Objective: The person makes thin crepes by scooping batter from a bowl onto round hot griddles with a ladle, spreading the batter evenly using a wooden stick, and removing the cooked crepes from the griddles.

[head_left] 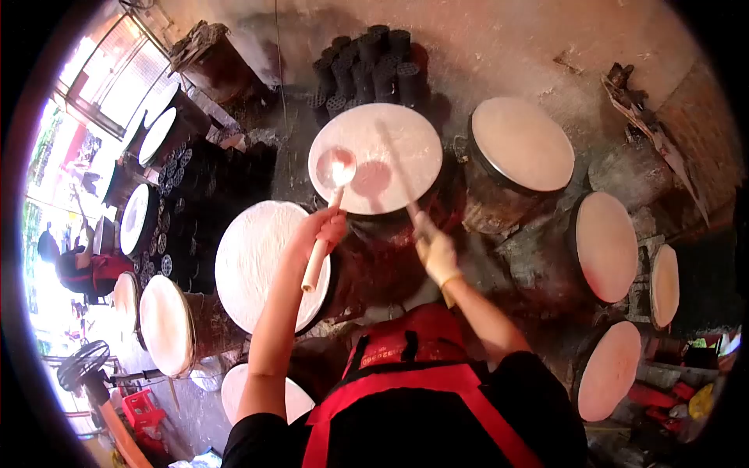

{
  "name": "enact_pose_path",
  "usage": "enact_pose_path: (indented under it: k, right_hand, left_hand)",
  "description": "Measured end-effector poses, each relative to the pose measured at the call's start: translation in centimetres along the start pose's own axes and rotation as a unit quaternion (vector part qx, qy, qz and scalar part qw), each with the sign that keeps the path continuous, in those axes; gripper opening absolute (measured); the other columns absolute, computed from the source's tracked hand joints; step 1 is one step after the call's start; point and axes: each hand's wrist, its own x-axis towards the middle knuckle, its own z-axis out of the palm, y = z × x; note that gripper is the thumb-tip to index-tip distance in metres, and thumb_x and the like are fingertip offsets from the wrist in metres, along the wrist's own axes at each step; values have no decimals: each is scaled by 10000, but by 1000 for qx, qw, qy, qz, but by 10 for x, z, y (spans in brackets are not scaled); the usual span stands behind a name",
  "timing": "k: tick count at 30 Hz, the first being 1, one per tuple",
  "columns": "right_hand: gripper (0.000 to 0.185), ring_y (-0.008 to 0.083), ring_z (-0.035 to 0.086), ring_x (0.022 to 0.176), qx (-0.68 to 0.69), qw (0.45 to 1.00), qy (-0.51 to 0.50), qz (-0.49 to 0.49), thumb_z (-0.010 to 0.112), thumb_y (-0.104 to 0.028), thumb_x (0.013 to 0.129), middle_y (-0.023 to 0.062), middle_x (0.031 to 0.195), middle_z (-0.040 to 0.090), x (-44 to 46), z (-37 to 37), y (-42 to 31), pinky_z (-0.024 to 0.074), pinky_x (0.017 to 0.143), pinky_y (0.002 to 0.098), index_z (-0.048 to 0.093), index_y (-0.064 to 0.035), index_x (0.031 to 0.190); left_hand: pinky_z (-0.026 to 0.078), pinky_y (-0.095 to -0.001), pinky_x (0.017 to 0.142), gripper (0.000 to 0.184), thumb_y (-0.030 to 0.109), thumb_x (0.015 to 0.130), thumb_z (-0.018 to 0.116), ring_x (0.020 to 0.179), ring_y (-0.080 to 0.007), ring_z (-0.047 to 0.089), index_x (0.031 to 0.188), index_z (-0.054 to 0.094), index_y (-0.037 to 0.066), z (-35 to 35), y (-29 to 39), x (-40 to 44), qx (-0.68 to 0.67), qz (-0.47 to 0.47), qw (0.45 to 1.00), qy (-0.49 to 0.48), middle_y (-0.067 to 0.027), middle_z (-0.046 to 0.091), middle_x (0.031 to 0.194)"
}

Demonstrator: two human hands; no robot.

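My left hand (326,226) is closed round the pale wooden handle of a ladle (337,168). The ladle's shiny round bowl hangs over the round white top (406,129) of a drum-like stand in front of me, and a shadow falls beside it. My right hand (437,253), smeared by motion, grips a long thin stick (395,164) that reaches across the same white top. Whether the stick touches the surface I cannot tell. Close to my left forearm is another white round top (253,257), its coating uneven.
More round-topped drums stand about me, such as one at the upper right (523,144) and one at the left (165,324). Black perforated briquettes (367,66) are stacked by the wall. At the far left are a fan (84,365), a red stool (143,409) and another person (86,269).
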Motion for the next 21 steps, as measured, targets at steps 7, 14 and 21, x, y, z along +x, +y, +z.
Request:
enact_pose_path:
  k: [7, 14, 21]
  right_hand:
    - [354, 280, 614, 623, -326, 938, 88, -79, 548, -292, 897, 204, 750, 628, -26, -1, -51, 465, 567, 386, 560, -155, 1223]
    - [319, 359, 612, 724, -354, 923, -120, -89, 550, -239, 818, 194, 784, 620, -106, 5, -35, 479, 648, 477, 563, -110, 1110]
    - [747, 267, 555, 506, -416, 864, 261, -112, 535, -183, 816, 120, 646, 570, -122, -176, 21, 455, 442, 417, 150, -189, 1456]
  left_hand:
    - [245, -157, 312, 118, 117, 913, 516, 424, -44, 336, 842, 453, 48, 1, -64, -54, 191, 139, 946, 221, 19, 409, 635]
    - [234, -147, 306, 69, 98, 934, 466, 443, -44, 304, 905, 464, 35, -10, -97, 0, 108, 23, 984, 143, 16, 388, 664]
    - [282, -168, 333, 225, 116, 977, 385, 492, -71, 326, 1122, 475, -31, 105, -172, 72, 54, -154, 986, -19, -40, 423, 749]
